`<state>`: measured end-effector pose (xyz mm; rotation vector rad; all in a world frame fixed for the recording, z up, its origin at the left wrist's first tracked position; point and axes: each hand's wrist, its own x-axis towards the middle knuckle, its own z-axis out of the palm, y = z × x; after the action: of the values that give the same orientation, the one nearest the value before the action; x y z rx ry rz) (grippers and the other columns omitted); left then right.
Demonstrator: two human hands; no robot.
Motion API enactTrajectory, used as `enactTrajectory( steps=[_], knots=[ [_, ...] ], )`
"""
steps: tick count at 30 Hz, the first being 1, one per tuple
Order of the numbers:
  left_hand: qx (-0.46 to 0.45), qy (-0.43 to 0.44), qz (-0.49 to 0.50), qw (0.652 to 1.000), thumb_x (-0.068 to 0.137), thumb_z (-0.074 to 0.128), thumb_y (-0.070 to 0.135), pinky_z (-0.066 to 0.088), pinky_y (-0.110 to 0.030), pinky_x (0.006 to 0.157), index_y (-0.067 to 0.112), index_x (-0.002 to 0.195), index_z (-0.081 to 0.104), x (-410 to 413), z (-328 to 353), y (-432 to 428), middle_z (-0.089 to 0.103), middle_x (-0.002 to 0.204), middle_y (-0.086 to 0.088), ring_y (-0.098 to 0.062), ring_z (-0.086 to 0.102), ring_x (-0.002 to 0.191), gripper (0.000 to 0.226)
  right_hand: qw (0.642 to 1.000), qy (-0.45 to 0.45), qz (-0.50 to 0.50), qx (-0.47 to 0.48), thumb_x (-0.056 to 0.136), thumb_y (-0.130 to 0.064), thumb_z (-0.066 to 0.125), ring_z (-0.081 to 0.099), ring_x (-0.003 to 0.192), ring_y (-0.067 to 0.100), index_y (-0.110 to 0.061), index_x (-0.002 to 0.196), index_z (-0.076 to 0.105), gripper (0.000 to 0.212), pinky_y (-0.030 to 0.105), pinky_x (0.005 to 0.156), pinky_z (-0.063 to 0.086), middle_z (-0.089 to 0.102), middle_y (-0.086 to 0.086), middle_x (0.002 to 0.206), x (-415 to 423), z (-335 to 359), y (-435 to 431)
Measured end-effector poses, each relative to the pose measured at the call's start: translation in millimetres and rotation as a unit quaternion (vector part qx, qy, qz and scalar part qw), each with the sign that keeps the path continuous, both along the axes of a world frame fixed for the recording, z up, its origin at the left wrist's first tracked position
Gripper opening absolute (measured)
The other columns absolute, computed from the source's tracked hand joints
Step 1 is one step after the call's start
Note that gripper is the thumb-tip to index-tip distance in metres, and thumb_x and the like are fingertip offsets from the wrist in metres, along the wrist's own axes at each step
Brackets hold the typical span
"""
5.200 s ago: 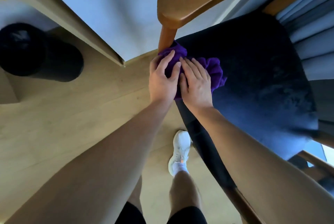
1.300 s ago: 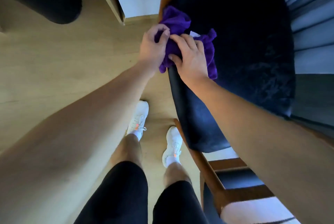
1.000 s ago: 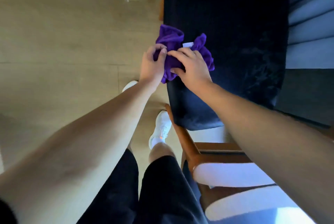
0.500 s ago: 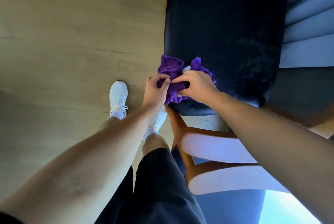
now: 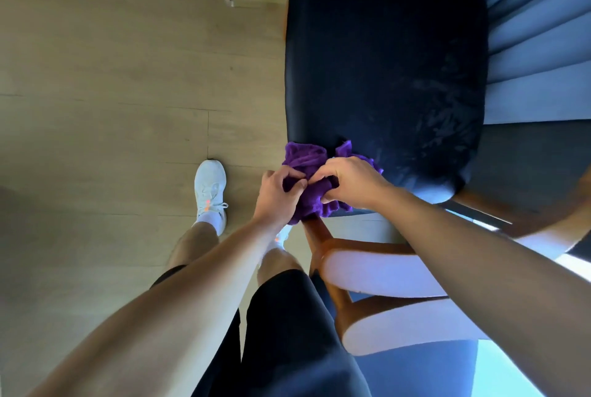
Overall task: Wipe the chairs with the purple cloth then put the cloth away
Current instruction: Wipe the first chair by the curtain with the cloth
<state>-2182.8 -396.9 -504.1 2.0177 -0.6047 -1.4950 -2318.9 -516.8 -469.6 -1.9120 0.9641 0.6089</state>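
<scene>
The fingers (image 5: pixel 289 174) of the left hand (image 5: pixel 276 195) are being curled into the cloth (image 5: pixel 305 158), and a fold is being pinched between them and the thumb. The fingers (image 5: pixel 324 174) of the right hand (image 5: pixel 351 183) are likewise being curled over the cloth's right side, with the thumb being tucked beneath it. The cloth is thus being gripped by both hands at once, and the fingertips of the two hands are being held nearly touching at its middle.

The cloth is being presented as a purple, soft-piled fabric, bunched into a thick wad with deep folds. One rounded lobe is being pushed up beyond the left fingers. A smaller tuft is being shown beyond the right knuckles. A ruffled edge is being left hanging below and between the two palms.

The wad is being pressed on the near left corner of the seat (image 5: pixel 383 60), and its lower part is being carried over the seat's edge. The seat is being shown as dark padded upholstery, with faint streaks on its right half. A brown wooden frame (image 5: pixel 319 236) is being shown directly below the cloth.

A white shoe (image 5: pixel 209 185) is being rested on the wooden floor (image 5: pixel 96 92), left of the seat and well apart from the cloth.
</scene>
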Motion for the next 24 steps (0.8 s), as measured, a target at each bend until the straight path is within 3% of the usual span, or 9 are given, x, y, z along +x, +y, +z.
enactTrajectory(
  steps=[2, 6, 11, 13, 16, 17, 20, 24],
  knots=[
    [-0.025, -0.006, 0.001, 1.000, 0.088, 0.068, 0.031, 0.047, -0.035, 0.100, 0.034, 0.094, 0.069, 10, 7, -13, 0.058, 0.110, -0.005, -0.007, 0.056, 0.104, 0.007, 0.998, -0.028, -0.060, -0.012, 0.073, -0.017, 0.085, 0.059, 0.094, 0.010, -0.038, 0.112, 0.072, 0.046, 0.040, 0.087, 0.050, 0.063, -0.015, 0.103, 2, 4, -4],
    [-0.113, -0.041, -0.035, 0.992, 0.092, 0.067, 0.027, 0.037, -0.016, 0.100, 0.028, 0.104, 0.070, 33, 23, -62, 0.053, 0.113, 0.000, 0.010, 0.046, 0.106, 0.012, 0.979, -0.091, -0.171, -0.065, 0.075, -0.010, 0.083, 0.056, 0.096, 0.008, -0.037, 0.110, 0.070, 0.046, 0.032, 0.088, 0.049, 0.056, -0.021, 0.101, 10, 17, -26],
    [-0.225, -0.127, -0.095, 0.961, 0.093, 0.066, 0.029, 0.034, -0.018, 0.104, 0.027, 0.116, 0.070, 45, 33, -131, 0.047, 0.113, -0.002, 0.005, 0.041, 0.108, 0.023, 0.915, -0.132, -0.317, -0.212, 0.072, 0.006, 0.069, 0.054, 0.103, 0.025, -0.024, 0.112, 0.067, 0.050, 0.015, 0.089, 0.036, 0.059, -0.006, 0.114, 27, 20, -43],
    [-0.247, -0.157, -0.112, 0.950, 0.097, 0.062, 0.027, 0.033, -0.021, 0.106, 0.028, 0.127, 0.065, 46, 34, -148, 0.045, 0.119, -0.002, -0.009, 0.044, 0.114, 0.030, 0.884, -0.118, -0.385, -0.238, 0.076, 0.006, 0.061, 0.051, 0.109, 0.030, -0.017, 0.117, 0.064, 0.048, 0.028, 0.097, 0.039, 0.059, 0.000, 0.123, 40, 18, -45],
    [-0.269, -0.211, -0.142, 0.929, 0.097, 0.060, 0.020, 0.025, -0.013, 0.105, 0.025, 0.136, 0.058, 51, 27, -162, 0.045, 0.129, -0.006, -0.019, 0.044, 0.117, 0.039, 0.848, -0.060, -0.457, -0.262, 0.082, -0.005, 0.060, 0.044, 0.126, 0.031, -0.017, 0.125, 0.059, 0.044, 0.052, 0.106, 0.038, 0.051, 0.002, 0.137, 61, 6, -48],
    [-0.260, -0.226, -0.154, 0.926, 0.098, 0.060, 0.021, 0.025, -0.013, 0.106, 0.024, 0.137, 0.057, 53, 21, -165, 0.044, 0.133, -0.006, -0.021, 0.044, 0.119, 0.040, 0.839, -0.041, -0.469, -0.272, 0.086, -0.011, 0.061, 0.040, 0.130, 0.030, -0.019, 0.129, 0.057, 0.044, 0.053, 0.107, 0.037, 0.047, 0.002, 0.142, 67, 1, -48],
    [-0.191, -0.220, -0.213, 0.933, 0.098, 0.058, 0.034, 0.032, -0.034, 0.112, 0.031, 0.144, 0.048, 63, 3, -172, 0.034, 0.148, -0.005, -0.028, 0.036, 0.129, 0.047, 0.815, 0.022, -0.524, -0.247, 0.095, -0.038, 0.056, 0.032, 0.134, 0.028, -0.033, 0.142, 0.046, 0.048, 0.051, 0.104, 0.039, 0.033, -0.004, 0.153, 77, -15, -49],
    [-0.168, -0.198, -0.257, 0.931, 0.095, 0.061, 0.043, 0.033, -0.038, 0.112, 0.038, 0.146, 0.045, 81, -11, -185, 0.031, 0.149, -0.006, -0.029, 0.034, 0.129, 0.053, 0.790, 0.118, -0.566, -0.206, 0.095, -0.057, 0.038, 0.017, 0.142, 0.029, -0.047, 0.148, 0.032, 0.054, 0.058, 0.112, 0.027, 0.023, -0.009, 0.161, 97, -34, -51]
  ],
)
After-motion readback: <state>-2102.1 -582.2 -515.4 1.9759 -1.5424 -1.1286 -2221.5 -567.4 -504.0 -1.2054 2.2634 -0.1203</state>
